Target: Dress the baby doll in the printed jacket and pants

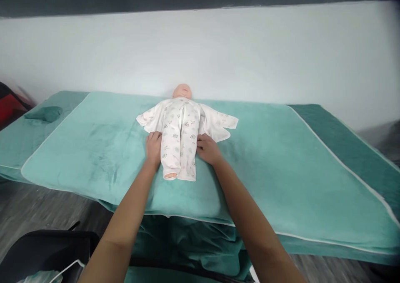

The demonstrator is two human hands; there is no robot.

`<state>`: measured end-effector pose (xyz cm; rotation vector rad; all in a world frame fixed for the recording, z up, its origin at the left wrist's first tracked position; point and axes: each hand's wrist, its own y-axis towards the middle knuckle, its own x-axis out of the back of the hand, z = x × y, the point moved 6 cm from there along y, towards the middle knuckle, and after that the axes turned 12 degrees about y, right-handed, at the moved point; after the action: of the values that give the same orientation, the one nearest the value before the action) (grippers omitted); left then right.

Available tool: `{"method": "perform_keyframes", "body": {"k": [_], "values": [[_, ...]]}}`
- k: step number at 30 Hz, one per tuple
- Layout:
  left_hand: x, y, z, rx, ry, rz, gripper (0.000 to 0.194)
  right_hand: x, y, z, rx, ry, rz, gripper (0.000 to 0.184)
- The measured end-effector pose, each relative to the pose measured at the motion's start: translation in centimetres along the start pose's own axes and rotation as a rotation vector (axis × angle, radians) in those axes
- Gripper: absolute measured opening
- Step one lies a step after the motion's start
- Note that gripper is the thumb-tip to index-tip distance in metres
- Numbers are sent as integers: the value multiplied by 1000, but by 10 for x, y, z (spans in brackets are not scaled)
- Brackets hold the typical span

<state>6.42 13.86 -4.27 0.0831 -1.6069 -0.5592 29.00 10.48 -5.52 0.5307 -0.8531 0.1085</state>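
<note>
A baby doll (182, 91) lies on its back on the green bed, its head toward the wall. White printed baby trousers (189, 150) cover the front of its body and legs, and a bit of one foot shows at the left cuff. Beneath them spreads a white printed baby top (215, 120) with both sleeves stretched sideways. My left hand (153, 146) is closed at the left edge of the trousers, its fingertips partly hidden. On the opposite edge, my right hand (207, 148) has its fingers curled and closed against the cloth.
A green padded bed cover (281, 170) with white piping runs along the white wall (200, 50). A dark green bundle (45, 113) lies at the left end. A black chair (46, 249) stands at the lower left, and a red and black object (11, 106) sits at the left edge.
</note>
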Motion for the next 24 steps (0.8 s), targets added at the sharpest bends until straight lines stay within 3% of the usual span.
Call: {"method": "perform_keyframes", "body": {"k": [5,7,10,13,17,20,22,24], "values": [[-5,-11,6,59,-71,84,22,8,-22,9,-8,97,-13,33],[-7,-7,18,123,-175,75,24,16,-33,4,-57,131,-81,32],[-6,5,52,312,-218,-34,25,41,-48,-21,-223,46,-370,28],[-13,19,85,491,-141,-12,36,66,-58,-57,-500,-102,-614,33],[-23,33,97,517,-119,74,32,78,-50,-95,-838,-169,-511,49],[-25,35,92,460,-117,70,19,85,-40,-109,-995,-103,-387,46],[-25,32,91,471,-139,68,18,87,-30,-109,-1023,94,-354,35],[-25,29,94,517,-170,68,20,87,-14,-97,-949,465,-421,29]]}}
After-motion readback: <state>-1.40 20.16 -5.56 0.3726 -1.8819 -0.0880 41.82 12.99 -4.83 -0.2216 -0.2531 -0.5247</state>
